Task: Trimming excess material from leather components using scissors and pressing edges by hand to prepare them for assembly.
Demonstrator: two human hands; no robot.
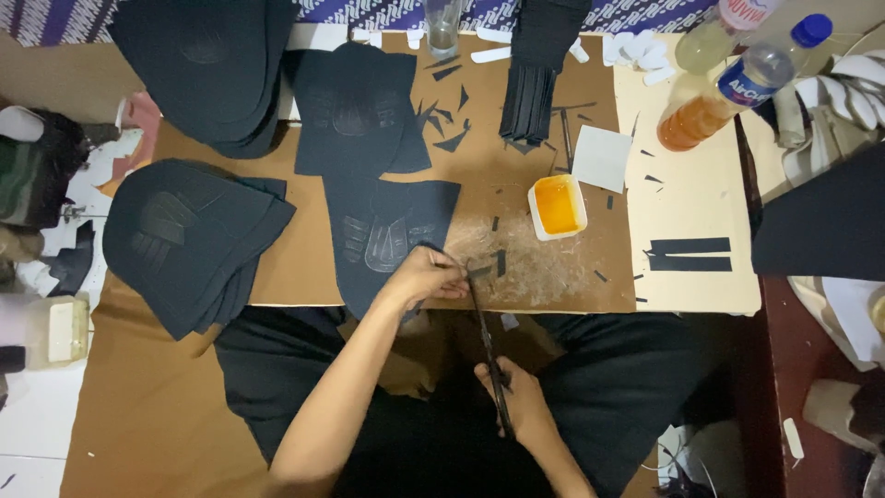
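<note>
1. Gripping long black scissors [489, 346] by the handles, the right hand [518, 406] is cutting at the tabletop's [304, 277] 6 o'clock edge.
2. Pinching closed on a small black strip [478, 273], the left hand [426, 277] is steadying it at the blade tips.
3. Judging by its look, the strip is handling light, thin and floppy, best pinched close to the cut.

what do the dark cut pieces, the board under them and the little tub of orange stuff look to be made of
The dark cut pieces look like thin matte fabric or synthetic sheet: they lie flat, stack limply and carry faint pressed patterns. The board looks like brown cardboard or fibreboard, dull and scuffed white near the scissors. The tub seems to be white plastic, with a glossy orange liquid or glue inside.
</note>
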